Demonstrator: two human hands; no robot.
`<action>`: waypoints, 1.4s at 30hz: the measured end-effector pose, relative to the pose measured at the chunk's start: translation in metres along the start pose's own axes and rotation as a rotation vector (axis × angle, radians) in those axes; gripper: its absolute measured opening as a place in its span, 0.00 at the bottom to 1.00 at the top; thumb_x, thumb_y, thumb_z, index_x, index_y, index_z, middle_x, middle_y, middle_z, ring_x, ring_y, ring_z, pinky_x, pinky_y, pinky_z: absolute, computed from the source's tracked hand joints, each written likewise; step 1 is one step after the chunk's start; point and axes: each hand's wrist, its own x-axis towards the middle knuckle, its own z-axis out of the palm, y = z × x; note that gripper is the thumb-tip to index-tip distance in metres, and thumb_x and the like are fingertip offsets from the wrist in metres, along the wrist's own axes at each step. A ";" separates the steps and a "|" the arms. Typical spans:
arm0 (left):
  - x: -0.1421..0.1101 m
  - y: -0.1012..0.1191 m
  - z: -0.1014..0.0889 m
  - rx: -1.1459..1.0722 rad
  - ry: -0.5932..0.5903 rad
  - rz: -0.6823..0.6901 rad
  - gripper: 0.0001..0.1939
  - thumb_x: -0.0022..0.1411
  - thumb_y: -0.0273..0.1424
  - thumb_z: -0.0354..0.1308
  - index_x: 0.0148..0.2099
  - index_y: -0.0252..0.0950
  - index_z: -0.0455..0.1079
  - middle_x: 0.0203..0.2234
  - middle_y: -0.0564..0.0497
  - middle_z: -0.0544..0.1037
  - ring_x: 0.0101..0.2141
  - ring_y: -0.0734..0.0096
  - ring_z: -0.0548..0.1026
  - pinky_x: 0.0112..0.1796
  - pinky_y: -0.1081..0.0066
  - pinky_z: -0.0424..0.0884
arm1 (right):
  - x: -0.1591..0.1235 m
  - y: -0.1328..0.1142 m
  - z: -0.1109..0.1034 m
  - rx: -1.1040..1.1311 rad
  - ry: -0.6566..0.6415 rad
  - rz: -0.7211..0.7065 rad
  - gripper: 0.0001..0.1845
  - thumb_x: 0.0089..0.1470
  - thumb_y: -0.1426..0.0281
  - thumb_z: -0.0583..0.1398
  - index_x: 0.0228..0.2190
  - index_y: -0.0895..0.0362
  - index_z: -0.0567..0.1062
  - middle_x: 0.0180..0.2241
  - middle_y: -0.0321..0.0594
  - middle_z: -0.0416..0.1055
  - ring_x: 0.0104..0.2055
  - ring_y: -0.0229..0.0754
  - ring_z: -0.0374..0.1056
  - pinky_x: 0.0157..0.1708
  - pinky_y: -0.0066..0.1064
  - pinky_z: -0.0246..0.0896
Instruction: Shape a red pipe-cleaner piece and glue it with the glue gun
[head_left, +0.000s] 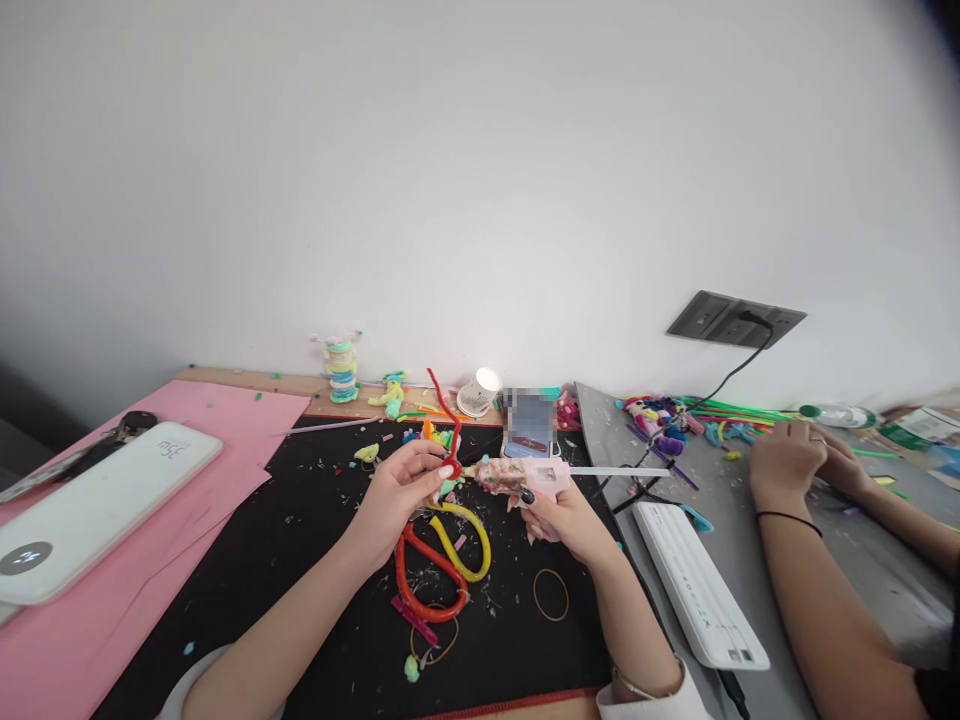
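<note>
While the left hand (396, 492) pinches a red pipe cleaner (457, 437), the right hand (559, 520) clasps a glue gun (525, 472), nozzle (470, 473) toward nine o'clock; cup (477, 396), gun's eleven o'clock.

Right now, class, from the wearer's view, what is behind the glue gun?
Beyond the glue gun in the right hand, a phone and black mat show. Whatever the gun and that hand cover cannot be seen.
</note>
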 end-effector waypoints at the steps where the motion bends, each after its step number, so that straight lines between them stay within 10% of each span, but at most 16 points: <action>1: 0.000 0.001 0.001 0.005 -0.005 -0.001 0.13 0.48 0.33 0.65 0.37 0.37 0.68 0.27 0.55 0.71 0.23 0.80 0.65 0.25 0.77 0.62 | 0.000 0.000 0.000 -0.001 0.007 0.003 0.16 0.50 0.57 0.59 0.30 0.58 0.72 0.13 0.26 0.53 0.14 0.28 0.47 0.16 0.25 0.54; 42: -0.001 -0.004 -0.003 0.083 -0.106 -0.051 0.13 0.49 0.34 0.64 0.38 0.38 0.69 0.27 0.55 0.71 0.22 0.80 0.64 0.25 0.77 0.60 | 0.000 0.001 -0.001 0.040 0.014 -0.042 0.18 0.49 0.55 0.60 0.33 0.57 0.71 0.14 0.27 0.54 0.14 0.30 0.48 0.16 0.26 0.54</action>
